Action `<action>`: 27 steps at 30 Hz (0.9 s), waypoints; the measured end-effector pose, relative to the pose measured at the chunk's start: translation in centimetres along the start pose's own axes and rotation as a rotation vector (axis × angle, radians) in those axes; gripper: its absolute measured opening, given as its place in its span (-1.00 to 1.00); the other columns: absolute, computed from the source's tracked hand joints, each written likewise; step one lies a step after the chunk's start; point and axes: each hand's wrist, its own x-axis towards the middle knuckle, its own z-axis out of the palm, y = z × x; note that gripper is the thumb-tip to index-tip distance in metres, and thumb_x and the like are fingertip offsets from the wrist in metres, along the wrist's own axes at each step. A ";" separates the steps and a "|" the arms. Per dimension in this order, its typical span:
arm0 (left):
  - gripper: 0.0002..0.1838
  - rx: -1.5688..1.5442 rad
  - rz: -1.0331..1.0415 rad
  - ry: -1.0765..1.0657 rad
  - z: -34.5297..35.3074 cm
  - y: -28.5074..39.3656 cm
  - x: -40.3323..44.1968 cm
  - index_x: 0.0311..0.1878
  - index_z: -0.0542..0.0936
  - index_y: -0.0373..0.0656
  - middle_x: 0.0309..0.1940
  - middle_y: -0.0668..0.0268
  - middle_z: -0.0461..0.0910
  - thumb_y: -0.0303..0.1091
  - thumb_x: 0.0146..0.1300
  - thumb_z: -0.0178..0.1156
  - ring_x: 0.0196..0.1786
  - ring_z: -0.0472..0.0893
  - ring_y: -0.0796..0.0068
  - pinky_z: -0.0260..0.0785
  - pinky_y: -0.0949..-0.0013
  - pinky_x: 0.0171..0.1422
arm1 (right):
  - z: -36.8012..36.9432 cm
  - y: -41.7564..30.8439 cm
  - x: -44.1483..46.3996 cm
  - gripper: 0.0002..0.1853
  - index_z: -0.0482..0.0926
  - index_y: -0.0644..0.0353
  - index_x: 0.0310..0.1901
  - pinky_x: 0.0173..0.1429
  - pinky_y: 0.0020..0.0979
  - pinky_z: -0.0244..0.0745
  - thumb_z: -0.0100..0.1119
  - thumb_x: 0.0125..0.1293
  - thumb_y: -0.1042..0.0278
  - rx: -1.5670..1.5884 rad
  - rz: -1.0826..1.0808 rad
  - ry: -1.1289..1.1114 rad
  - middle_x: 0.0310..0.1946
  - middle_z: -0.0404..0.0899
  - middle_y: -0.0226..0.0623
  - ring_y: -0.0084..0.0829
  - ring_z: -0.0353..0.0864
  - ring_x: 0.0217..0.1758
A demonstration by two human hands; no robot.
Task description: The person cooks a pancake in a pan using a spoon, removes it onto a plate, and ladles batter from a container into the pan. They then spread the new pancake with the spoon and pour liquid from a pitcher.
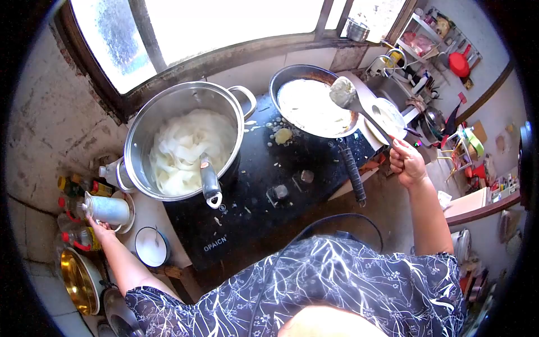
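Note:
My right hand (409, 164) is closed round the dark handle of a ladle (366, 115). Pale, thick food coats the ladle's bowl, which is over the right rim of a frying pan (355, 124). A white layer (311, 106) covers much of the pan's inside. At the far left, my left hand (102, 230) is closed at a pale lidded mug (109, 210); its fingers are partly hidden. Between my hands, a large steel pot (130, 160) holds wide white noodles (188, 143). A utensil with a grey handle (210, 182) leans in the pot.
Pot and pan stand on a black cooktop (252, 210), with white bits and a yellowish lump (283, 135) on it. A white bowl (152, 247), several bottles (78, 238) and a gold-coloured basin (78, 281) are at left. A sink (387, 90) lies beyond the pan.

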 end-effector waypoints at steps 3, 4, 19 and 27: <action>-0.37 -0.047 -0.015 0.051 -2.1 0.2 -0.8 -0.14 0.44 0.04 -0.37 0.51 0.32 0.32 -0.15 0.18 -0.39 0.26 0.68 0.14 0.62 -0.35 | 1.5 0.6 2.6 -0.72 0.43 0.15 0.00 -0.66 -0.73 -0.08 -0.02 0.26 0.35 -0.111 -0.089 -0.024 -0.65 0.22 -0.60 -0.78 0.06 -0.70; -0.37 -0.072 0.026 0.032 -1.8 1.0 -1.5 -0.14 0.44 0.03 -0.38 0.51 0.31 0.31 -0.16 0.20 -0.42 0.25 0.69 0.14 0.63 -0.37 | 1.3 0.8 3.8 -0.73 0.46 0.17 -0.02 -0.62 -0.73 0.00 -0.01 0.25 0.38 -0.264 -0.185 -0.010 -0.61 0.29 -0.59 -0.78 0.11 -0.67; -0.57 -0.182 0.300 -0.029 -10.5 7.4 -27.0 -0.21 0.47 -0.01 -0.64 0.56 0.20 0.14 0.07 0.13 -0.61 0.12 0.71 -0.02 0.56 -0.46 | 5.6 3.6 12.3 -0.75 0.54 -0.09 -0.09 -0.12 -0.28 0.38 -0.03 0.22 0.27 -1.483 -0.817 -0.022 -0.32 0.49 -0.21 -0.19 0.49 -0.23; -0.41 -0.114 0.208 -0.092 -11.0 4.9 -40.7 0.10 0.35 -0.12 -0.10 0.35 0.44 0.05 0.09 0.14 -0.11 0.44 0.45 0.25 0.36 0.00 | -0.5 -3.2 8.6 -0.77 0.58 0.06 -0.17 -0.10 -0.35 0.39 0.06 0.14 0.28 -1.527 -0.837 -0.113 -0.30 0.54 -0.21 -0.22 0.51 -0.20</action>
